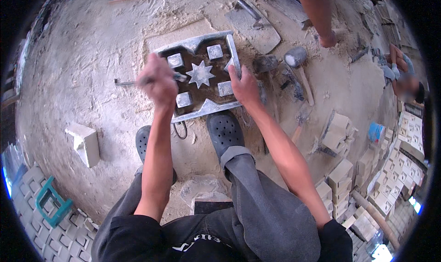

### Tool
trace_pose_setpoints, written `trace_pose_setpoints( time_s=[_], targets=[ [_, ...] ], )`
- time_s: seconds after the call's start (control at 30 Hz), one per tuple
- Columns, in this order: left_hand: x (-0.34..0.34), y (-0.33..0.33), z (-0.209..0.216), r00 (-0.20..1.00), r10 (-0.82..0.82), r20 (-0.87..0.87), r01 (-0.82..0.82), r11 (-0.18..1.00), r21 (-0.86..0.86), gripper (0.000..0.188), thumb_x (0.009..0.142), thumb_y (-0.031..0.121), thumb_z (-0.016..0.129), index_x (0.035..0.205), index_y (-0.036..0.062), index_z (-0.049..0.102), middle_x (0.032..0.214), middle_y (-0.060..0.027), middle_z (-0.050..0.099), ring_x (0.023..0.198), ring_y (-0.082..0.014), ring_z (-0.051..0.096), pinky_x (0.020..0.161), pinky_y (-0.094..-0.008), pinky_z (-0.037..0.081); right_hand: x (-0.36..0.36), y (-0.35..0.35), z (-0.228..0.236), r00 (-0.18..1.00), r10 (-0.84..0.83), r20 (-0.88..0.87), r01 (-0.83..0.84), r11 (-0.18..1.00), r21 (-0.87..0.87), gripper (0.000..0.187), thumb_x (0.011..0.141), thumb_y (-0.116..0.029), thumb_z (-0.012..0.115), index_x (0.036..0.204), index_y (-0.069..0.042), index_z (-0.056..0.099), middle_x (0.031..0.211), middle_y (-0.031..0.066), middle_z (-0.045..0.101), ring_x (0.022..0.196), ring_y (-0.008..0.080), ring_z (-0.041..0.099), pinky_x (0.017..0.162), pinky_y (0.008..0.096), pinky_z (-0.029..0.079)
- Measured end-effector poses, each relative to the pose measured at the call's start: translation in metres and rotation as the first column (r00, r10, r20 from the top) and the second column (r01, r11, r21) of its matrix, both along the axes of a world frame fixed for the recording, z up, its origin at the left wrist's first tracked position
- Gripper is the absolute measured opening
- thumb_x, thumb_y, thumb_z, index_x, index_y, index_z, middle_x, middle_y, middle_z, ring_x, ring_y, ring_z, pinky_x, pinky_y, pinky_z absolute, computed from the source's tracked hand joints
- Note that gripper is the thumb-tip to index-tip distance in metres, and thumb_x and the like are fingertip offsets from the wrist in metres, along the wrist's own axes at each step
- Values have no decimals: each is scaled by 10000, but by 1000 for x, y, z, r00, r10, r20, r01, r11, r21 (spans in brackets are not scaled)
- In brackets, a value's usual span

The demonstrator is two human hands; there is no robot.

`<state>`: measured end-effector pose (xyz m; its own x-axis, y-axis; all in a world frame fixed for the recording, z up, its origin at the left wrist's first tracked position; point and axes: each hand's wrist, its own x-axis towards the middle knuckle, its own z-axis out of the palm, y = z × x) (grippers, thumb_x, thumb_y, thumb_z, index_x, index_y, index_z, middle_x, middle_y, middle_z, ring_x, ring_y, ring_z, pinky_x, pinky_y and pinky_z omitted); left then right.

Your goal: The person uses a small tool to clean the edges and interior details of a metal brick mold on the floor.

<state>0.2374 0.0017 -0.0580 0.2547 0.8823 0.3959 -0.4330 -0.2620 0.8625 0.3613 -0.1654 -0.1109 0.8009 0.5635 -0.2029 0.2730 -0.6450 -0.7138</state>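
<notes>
Between my feet lies a grey metal mould [206, 109], its frame bordered with pointed shapes. An eight-pointed star [200, 74] stands in its middle, with several square blocks around it and dark gaps between. My left hand [158, 82], blurred by motion, is closed over the left side of the mould. A thin metal rod [126, 83] sticks out from that fist, and a short metal end shows on its other side. My right hand [245, 85] grips the right side bar of the mould, thumb on top. A wire loop [181, 131] hangs from its near edge.
Right of the mould lie a mallet [298, 62], a small trowel [301, 117] and other dusty tools. A flat trowel [255, 27] rests beyond. Another person's arm [317, 11] reaches in at top right. Cast blocks are stacked at right; one pale block [85, 144] sits left.
</notes>
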Motion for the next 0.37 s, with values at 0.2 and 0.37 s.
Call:
trace_pose_setpoints(
  time_s=[0.2,0.37],
  targets=[
    [17,-15,38,963,168,-210,-196,973,-123,528,1006,221,437,497,90,378,461,20,400,414,-58,323,404,-251,218,2,-6,-6,1000,14,10,-14,999,-36,534,925,-496,481,882,31,554,833,268,614,805,466,590,709,525,448],
    [17,-7,-8,870,473,-139,-464,881,93,480,1012,200,418,547,83,411,465,16,396,422,-60,328,411,-250,230,1,1,1,999,40,-29,-41,998,-55,537,925,-513,470,928,18,550,863,276,620,851,465,591,733,525,450]
  ],
)
